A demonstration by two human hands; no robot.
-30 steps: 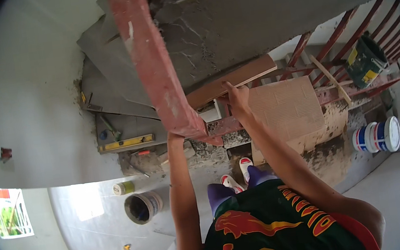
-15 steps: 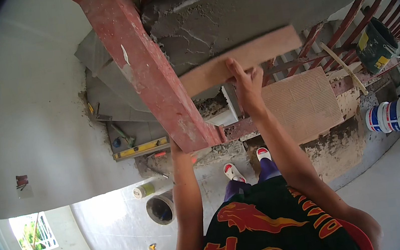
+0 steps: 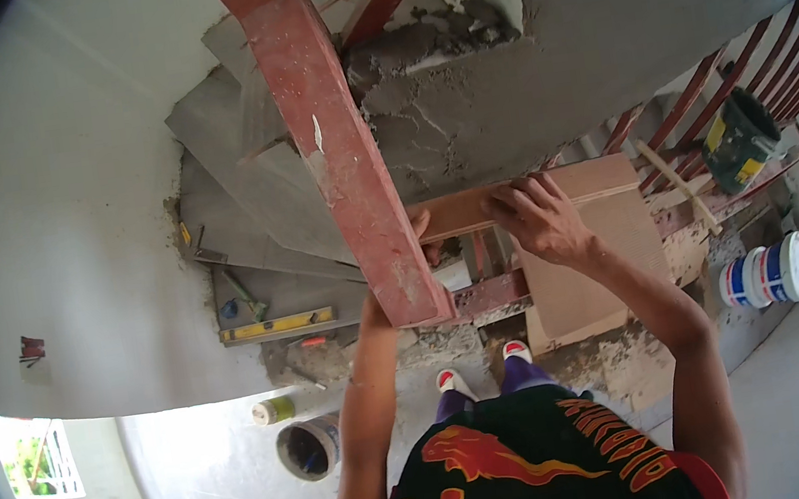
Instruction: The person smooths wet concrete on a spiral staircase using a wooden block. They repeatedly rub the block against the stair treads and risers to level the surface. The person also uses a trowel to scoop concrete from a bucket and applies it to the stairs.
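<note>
A narrow brown tile strip [image 3: 460, 213] lies along the near edge of the wet grey mortar slab [image 3: 493, 116]. My right hand [image 3: 545, 218] is closed over the strip near its middle, fingers bent across the top. At the strip's left end my left hand [image 3: 424, 226] grips it, thumb and fingertips showing. The red post [image 3: 349, 170] hides the rest of that hand, and the forearm passes under it. Just below the strip, a larger square brown tile [image 3: 597, 274] leans against the red frame.
Left of the post are curved grey steps [image 3: 250, 188] with a yellow spirit level [image 3: 278, 326] and a hammer [image 3: 246, 295]. At right stand a dark bucket [image 3: 740, 139], a wooden stick [image 3: 679, 184] and white-and-blue pails [image 3: 766, 270]. A mortar bucket [image 3: 309, 449] sits on the floor.
The strip has come down from its slant to lie more level. My right hand has shifted from its lower edge to over its top. Left fingers now show beside the post. The view has shifted.
</note>
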